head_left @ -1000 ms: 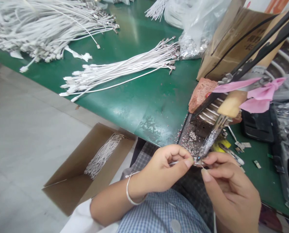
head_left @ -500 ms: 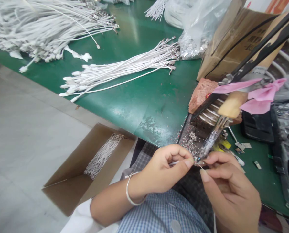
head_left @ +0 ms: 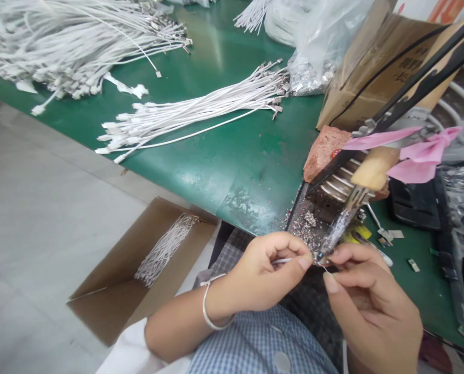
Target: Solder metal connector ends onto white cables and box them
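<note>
My left hand (head_left: 261,272) pinches the end of a thin white cable (head_left: 282,261) between thumb and forefinger, holding it against the tip of a fixed soldering iron (head_left: 339,228). My right hand (head_left: 368,304) is closed in a pinch on a fine solder wire (head_left: 325,267) that meets the same tip. The iron has a wooden handle (head_left: 372,169) and slants down from the upper right. Below the tip sits a metal tray (head_left: 308,221) strewn with solder scraps.
Bundles of white cables (head_left: 193,111) and a larger pile (head_left: 72,47) lie on the green table (head_left: 224,161). An open cardboard box (head_left: 138,265) holding cables stands on the floor at my left. A brick (head_left: 323,148), a cardboard carton (head_left: 372,67) and plastic bags (head_left: 310,41) crowd the right.
</note>
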